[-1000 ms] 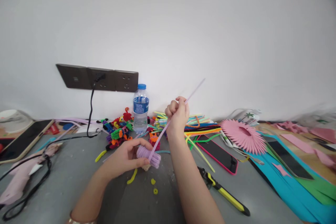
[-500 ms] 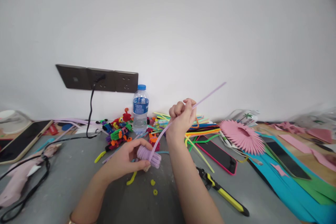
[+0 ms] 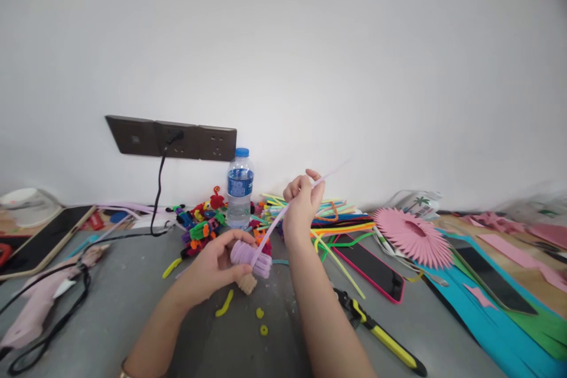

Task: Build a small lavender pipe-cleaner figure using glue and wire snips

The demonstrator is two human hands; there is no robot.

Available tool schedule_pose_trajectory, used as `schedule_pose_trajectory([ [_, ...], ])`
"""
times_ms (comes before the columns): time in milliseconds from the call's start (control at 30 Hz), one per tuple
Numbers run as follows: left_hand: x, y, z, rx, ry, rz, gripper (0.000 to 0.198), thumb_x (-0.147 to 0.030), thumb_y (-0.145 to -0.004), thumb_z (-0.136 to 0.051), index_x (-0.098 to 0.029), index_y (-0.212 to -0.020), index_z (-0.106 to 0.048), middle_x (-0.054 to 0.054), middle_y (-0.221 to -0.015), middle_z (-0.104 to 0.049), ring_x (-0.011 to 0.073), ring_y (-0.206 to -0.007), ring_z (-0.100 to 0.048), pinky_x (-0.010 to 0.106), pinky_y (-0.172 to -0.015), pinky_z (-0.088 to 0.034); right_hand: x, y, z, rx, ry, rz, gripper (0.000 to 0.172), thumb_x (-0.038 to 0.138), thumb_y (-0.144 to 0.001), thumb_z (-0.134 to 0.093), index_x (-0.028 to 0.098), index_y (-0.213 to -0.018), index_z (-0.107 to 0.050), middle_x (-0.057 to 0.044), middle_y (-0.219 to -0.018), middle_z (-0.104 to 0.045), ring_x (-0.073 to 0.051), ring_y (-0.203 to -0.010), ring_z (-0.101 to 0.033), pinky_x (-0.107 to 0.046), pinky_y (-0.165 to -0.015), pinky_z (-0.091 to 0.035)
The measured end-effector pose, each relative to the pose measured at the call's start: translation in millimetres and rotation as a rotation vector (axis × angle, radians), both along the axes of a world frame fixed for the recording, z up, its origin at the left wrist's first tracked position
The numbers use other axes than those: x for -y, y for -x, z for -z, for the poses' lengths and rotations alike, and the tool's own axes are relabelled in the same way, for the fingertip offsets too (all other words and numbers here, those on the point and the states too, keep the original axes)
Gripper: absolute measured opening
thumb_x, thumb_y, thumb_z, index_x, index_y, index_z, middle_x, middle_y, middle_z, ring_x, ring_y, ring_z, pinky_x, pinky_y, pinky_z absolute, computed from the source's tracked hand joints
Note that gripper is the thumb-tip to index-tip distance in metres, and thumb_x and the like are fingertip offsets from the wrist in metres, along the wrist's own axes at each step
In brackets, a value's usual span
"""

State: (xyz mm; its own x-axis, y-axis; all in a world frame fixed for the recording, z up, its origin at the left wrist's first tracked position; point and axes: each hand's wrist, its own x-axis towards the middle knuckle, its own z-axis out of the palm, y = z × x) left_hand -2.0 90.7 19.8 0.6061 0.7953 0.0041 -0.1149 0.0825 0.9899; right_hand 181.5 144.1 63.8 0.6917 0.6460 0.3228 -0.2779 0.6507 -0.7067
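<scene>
My left hand (image 3: 211,269) is closed round a bundle of folded lilac pipe cleaners (image 3: 250,258), held just above the grey table (image 3: 119,301). A long lilac pipe cleaner (image 3: 283,212) runs from that bundle up and to the right. My right hand (image 3: 302,199) pinches this strand higher up, fingers closed on it, and its free end is blurred beyond the fingers. A small tan piece (image 3: 246,283) sticks out under the bundle.
A water bottle (image 3: 240,188) stands by the wall behind a heap of coloured pipe cleaners (image 3: 328,218). A pink-cased phone (image 3: 370,264), a yellow-black utility knife (image 3: 381,333), a pink paper fan (image 3: 410,230), coloured sheets (image 3: 496,313), a glue gun (image 3: 42,301) and yellow scraps (image 3: 224,304) lie around.
My right hand has shifted slightly left and down, swinging the strand's free end lower. The left hand and bundle rose a little. The view tilted slightly.
</scene>
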Motion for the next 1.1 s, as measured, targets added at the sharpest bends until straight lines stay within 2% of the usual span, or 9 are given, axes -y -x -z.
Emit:
schedule_pose_trajectory([
  [100,-3.5,2.8,0.8,0.011,-0.015,-0.123,0.04,-0.035,-0.071,-0.081,-0.017,-0.102,-0.063,0.003,-0.091,-0.061,0.0163,-0.081,-0.059,0.024,-0.07,-0.049,-4.6,-10.3,9.3,0.098,0.184,0.01,0.05,0.034,-0.078,-0.066,0.029,-0.119,-0.038,0.008,-0.075,-0.057,-0.009,-0.051,-0.05,-0.018,-0.05,-0.04],
  [200,-6.5,5.5,3.5,0.02,0.016,-0.219,0.041,-0.036,-0.072,-0.08,-0.018,-0.105,-0.062,0.003,-0.093,-0.062,0.0163,-0.084,-0.06,0.024,-0.074,-0.05,-1.8,-20.5,13.2,0.289,0.329,0.136,0.075,0.041,-0.078,-0.068,0.027,-0.139,-0.027,-0.007,-0.113,-0.059,-0.016,-0.082,-0.064,-0.03,-0.071,-0.052],
  [267,-7.5,6.1,4.6,0.025,0.053,-0.258,0.043,-0.036,-0.073,-0.079,-0.018,-0.108,-0.061,0.004,-0.094,-0.064,0.0159,-0.083,-0.06,0.025,-0.075,-0.051,5.0,-25.5,9.3,0.483,0.323,0.289,0.074,0.04,-0.082,-0.064,0.028,-0.145,-0.027,-0.014,-0.135,-0.047,-0.023,-0.107,-0.06,-0.042,-0.088,-0.05],
  [333,-7.2,5.6,4.0,0.04,0.08,-0.278,0.045,-0.036,-0.072,-0.08,-0.018,-0.109,-0.062,0.005,-0.095,-0.065,0.0162,-0.082,-0.061,0.026,-0.074,-0.052,14.2,-27.9,0.6,0.734,0.221,0.412,0.056,0.031,-0.086,-0.056,0.03,-0.14,-0.042,-0.013,-0.146,-0.038,-0.028,-0.127,-0.048,-0.052,-0.101,-0.041],
  [433,-5.2,3.7,0.4,0.095,0.114,-0.274,0.048,-0.036,-0.068,-0.083,-0.017,-0.108,-0.063,0.006,-0.094,-0.066,0.0157,-0.08,-0.061,0.027,-0.073,-0.052,27.9,-24.7,-15.5,1.099,0.012,0.388,0.038,0.015,-0.091,-0.043,0.032,-0.117,-0.064,-0.006,-0.146,-0.043,-0.028,-0.138,-0.039,-0.057,-0.11,-0.032],
  [600,-3.0,3.6,-2.7,0.193,0.137,-0.264,0.05,-0.039,-0.065,-0.085,-0.015,-0.105,-0.065,0.005,-0.086,-0.066,0.0155,-0.075,-0.06,0.026,-0.068,-0.05,46.3,-6.8,-34.3,1.398,-0.062,0.219,0.038,0.008,-0.089,-0.044,0.029,-0.109,-0.068,-0.005,-0.152,-0.038,-0.031,-0.147,-0.024,-0.059,-0.113,-0.029],
  [833,-3.2,7.4,-0.8,0.203,0.116,-0.248,0.043,-0.036,-0.067,-0.085,-0.016,-0.101,-0.067,0.003,-0.084,-0.064,0.0143,-0.072,-0.057,0.026,-0.066,-0.047,62.2,5.2,-47.6,1.452,-0.184,-0.095,0.043,-0.002,-0.087,-0.039,0.027,-0.094,-0.071,-0.004,-0.122,-0.065,-0.023,-0.127,-0.05,-0.046,-0.105,-0.041],
  [933,-1.5,7.3,-2.5,0.239,0.115,-0.22,0.041,-0.034,-0.063,-0.087,-0.017,-0.095,-0.068,0.001,-0.083,-0.061,0.013,-0.071,-0.056,0.025,-0.065,-0.047,66.5,8.6,-50.3,1.559,-0.132,-0.23,0.045,-0.004,-0.087,-0.036,0.026,-0.095,-0.069,-0.001,-0.114,-0.072,-0.022,-0.129,-0.049,-0.051,-0.109,-0.035],
  [1100,2.7,9.6,-11.2,0.286,0.148,-0.179,0.048,-0.036,-0.058,-0.091,-0.016,-0.096,-0.068,0.001,-0.081,-0.062,0.0121,-0.071,-0.056,0.023,-0.064,-0.046,72.6,8.6,-50.2,1.659,0.11,-0.265,0.031,0.003,-0.089,-0.048,0.027,-0.094,-0.067,0.0,-0.107,-0.073,-0.023,-0.127,-0.053,-0.067,-0.115,-0.003],
])
